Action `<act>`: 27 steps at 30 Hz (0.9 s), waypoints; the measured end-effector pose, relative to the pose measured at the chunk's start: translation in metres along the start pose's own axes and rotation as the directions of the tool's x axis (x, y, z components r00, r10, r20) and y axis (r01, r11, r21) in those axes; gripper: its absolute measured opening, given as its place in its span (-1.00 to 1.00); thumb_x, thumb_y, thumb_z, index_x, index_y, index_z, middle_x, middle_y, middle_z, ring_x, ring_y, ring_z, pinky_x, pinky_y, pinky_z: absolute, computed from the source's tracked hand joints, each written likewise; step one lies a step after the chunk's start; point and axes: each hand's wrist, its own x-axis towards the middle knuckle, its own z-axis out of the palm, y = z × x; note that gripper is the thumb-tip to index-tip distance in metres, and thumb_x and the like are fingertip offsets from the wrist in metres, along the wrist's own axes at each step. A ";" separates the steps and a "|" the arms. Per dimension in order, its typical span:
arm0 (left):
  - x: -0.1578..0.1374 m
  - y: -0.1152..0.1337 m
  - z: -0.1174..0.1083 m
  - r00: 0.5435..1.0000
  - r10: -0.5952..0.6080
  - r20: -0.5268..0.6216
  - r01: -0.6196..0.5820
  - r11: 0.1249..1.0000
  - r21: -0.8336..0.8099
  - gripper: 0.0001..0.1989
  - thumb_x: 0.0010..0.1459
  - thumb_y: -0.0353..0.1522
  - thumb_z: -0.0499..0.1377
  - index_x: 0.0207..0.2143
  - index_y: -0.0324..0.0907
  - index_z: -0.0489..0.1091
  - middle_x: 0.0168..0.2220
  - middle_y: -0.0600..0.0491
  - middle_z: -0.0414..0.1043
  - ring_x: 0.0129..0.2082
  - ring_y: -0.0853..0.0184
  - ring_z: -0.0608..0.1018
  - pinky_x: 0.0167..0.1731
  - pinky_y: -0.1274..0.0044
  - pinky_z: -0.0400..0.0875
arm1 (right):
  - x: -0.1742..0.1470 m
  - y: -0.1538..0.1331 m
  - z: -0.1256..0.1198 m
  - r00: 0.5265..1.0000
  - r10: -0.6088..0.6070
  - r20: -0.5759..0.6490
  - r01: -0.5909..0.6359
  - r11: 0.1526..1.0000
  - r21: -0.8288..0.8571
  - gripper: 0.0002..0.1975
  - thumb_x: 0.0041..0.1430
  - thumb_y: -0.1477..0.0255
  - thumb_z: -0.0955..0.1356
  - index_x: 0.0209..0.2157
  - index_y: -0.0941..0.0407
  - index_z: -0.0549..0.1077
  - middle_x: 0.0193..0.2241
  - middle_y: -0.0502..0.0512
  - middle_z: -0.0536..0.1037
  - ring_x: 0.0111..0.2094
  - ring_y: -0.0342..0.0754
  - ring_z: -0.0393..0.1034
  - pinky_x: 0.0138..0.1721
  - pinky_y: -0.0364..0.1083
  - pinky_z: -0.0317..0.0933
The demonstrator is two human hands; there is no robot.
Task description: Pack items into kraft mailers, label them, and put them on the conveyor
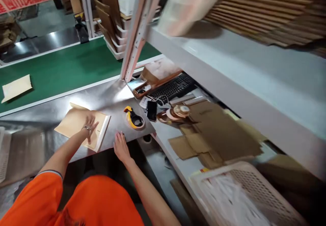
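A padded tan envelope [73, 119] with a white strip along its right end lies on the metal worktop [86, 95]. My left hand [90, 126] presses on it with fingers spread, a bracelet at the wrist. At the worktop's front edge is my right hand [121, 148], its fingers curled close together. A small dark spot shows by those fingertips, too little to name. Just beyond my right hand sits a yellow and black tape dispenser [133, 118] with a roll of tape.
Behind the worktop runs a green conveyor belt [61, 68] carrying another envelope [17, 87] and stacked white baskets [117, 46]. A metal post [136, 32] and a shelf [244, 80] rise at right. Below the shelf are a keyboard [173, 86], phone [151, 110], cardboard [216, 127] and white basket [270, 193].
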 end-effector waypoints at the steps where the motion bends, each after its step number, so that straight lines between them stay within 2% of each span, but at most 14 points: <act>1: 0.004 -0.004 0.006 1.000 0.025 -0.003 -0.025 1.000 -0.007 0.74 -0.39 0.10 0.71 0.71 -0.29 -0.03 0.69 -0.50 -0.53 0.65 -0.58 -0.50 0.46 -0.40 -0.63 | 0.021 -0.013 0.012 0.999 0.008 0.051 -0.007 1.000 -0.022 -0.34 0.47 0.46 0.24 0.51 0.33 0.35 0.57 0.53 0.30 0.66 0.38 0.05 0.59 0.43 0.11; 3: 0.013 -0.010 0.019 0.997 0.080 -0.018 -0.080 0.997 0.015 0.87 -0.56 -0.08 0.77 0.73 -0.15 -0.14 0.71 -0.37 -0.57 0.62 -0.57 -0.59 0.45 -0.45 -0.60 | 0.054 -0.033 0.028 0.990 0.044 0.131 -0.031 0.995 -0.099 -0.29 0.46 0.43 0.26 0.55 0.38 0.27 0.62 0.56 0.18 0.69 0.41 -0.07 0.63 0.41 0.00; 5: 0.021 -0.015 0.030 0.995 0.101 -0.012 -0.100 0.994 0.051 0.95 -0.66 -0.18 0.78 0.74 -0.11 -0.18 0.71 -0.33 -0.61 0.62 -0.56 -0.61 0.47 -0.44 -0.59 | 0.077 -0.045 0.038 0.977 0.074 0.200 -0.034 0.980 -0.195 -0.26 0.49 0.40 0.23 0.59 0.41 0.19 0.65 0.54 0.08 0.70 0.40 -0.13 0.66 0.38 -0.07; 8: 0.029 -0.018 0.042 0.994 0.105 -0.011 -0.104 0.993 0.060 0.94 -0.65 -0.14 0.78 0.73 -0.19 -0.17 0.71 -0.37 -0.57 0.65 -0.54 -0.55 0.51 -0.36 -0.63 | 0.091 -0.056 0.045 0.960 0.079 0.269 0.000 0.959 -0.282 -0.26 0.57 0.34 0.17 0.62 0.39 0.12 0.68 0.47 0.00 0.71 0.35 -0.16 0.67 0.35 -0.10; 12: 0.033 -0.017 0.049 0.988 0.143 -0.059 -0.143 0.990 0.011 0.87 -0.60 -0.15 0.77 0.72 -0.29 -0.11 0.71 -0.44 -0.49 0.66 -0.52 -0.49 0.54 -0.32 -0.62 | 0.093 -0.059 0.043 0.946 0.106 0.307 -0.007 0.952 -0.307 -0.24 0.62 0.22 0.15 0.64 0.35 0.10 0.68 0.45 -0.03 0.72 0.37 -0.19 0.67 0.39 -0.14; 17: 0.031 -0.009 0.052 0.961 0.160 -0.227 -0.212 0.950 -0.227 0.58 -0.37 -0.12 0.72 0.63 -0.48 0.13 0.68 -0.55 -0.26 0.68 -0.52 -0.34 0.58 -0.20 -0.58 | 0.113 -0.053 0.020 0.923 0.081 0.376 0.024 0.964 -0.265 -0.13 0.58 0.01 0.25 0.63 0.31 0.14 0.68 0.43 0.02 0.72 0.41 -0.22 0.68 0.37 -0.27; 19: 0.025 0.000 0.061 0.948 0.154 -0.279 -0.245 0.912 -0.328 0.40 -0.25 -0.14 0.68 0.59 -0.46 0.25 0.67 -0.51 -0.09 0.68 -0.53 -0.21 0.59 -0.19 -0.50 | 0.129 -0.051 0.010 0.906 0.066 0.418 0.033 0.974 -0.224 -0.06 0.52 -0.09 0.29 0.61 0.31 0.20 0.66 0.45 0.09 0.71 0.44 -0.20 0.67 0.35 -0.28; 21: 0.015 0.013 0.077 0.952 0.133 -0.277 -0.242 0.880 -0.409 0.24 -0.20 -0.21 0.65 0.54 -0.36 0.38 0.64 -0.45 0.08 0.67 -0.49 -0.04 0.61 -0.19 -0.37 | 0.147 -0.052 0.003 0.891 0.063 0.449 0.037 0.977 -0.209 0.06 0.41 -0.17 0.36 0.59 0.34 0.24 0.65 0.50 0.11 0.71 0.49 -0.22 0.67 0.36 -0.31; 23: 0.001 0.026 0.098 0.964 0.106 -0.244 -0.211 0.863 -0.459 0.19 -0.20 -0.25 0.64 0.52 -0.26 0.43 0.62 -0.42 0.13 0.66 -0.43 0.06 0.63 -0.19 -0.27 | 0.164 -0.054 0.001 0.855 0.099 0.509 0.041 0.966 -0.256 0.24 0.24 -0.23 0.46 0.62 0.34 0.17 0.67 0.53 0.02 0.71 0.51 -0.30 0.67 0.38 -0.37; 25: -0.017 0.038 0.120 0.971 0.084 -0.225 -0.189 0.845 -0.500 0.15 -0.15 -0.25 0.60 0.54 -0.18 0.42 0.63 -0.37 0.11 0.67 -0.36 0.08 0.64 -0.17 -0.23 | 0.177 -0.059 0.001 0.799 0.176 0.575 0.037 0.940 -0.339 0.44 0.05 -0.27 0.55 0.66 0.30 0.04 0.70 0.53 -0.15 0.72 0.51 -0.40 0.68 0.39 -0.42; 27: -0.036 0.046 0.137 0.970 0.059 -0.235 -0.180 0.823 -0.539 0.03 -0.02 -0.27 0.52 0.54 -0.09 0.43 0.63 -0.27 0.15 0.66 -0.30 0.11 0.65 -0.17 -0.18 | 0.187 -0.064 0.003 0.753 0.252 0.608 0.023 0.913 -0.407 0.55 -0.01 -0.29 0.57 0.68 0.30 -0.08 0.71 0.54 -0.29 0.72 0.50 -0.49 0.67 0.37 -0.41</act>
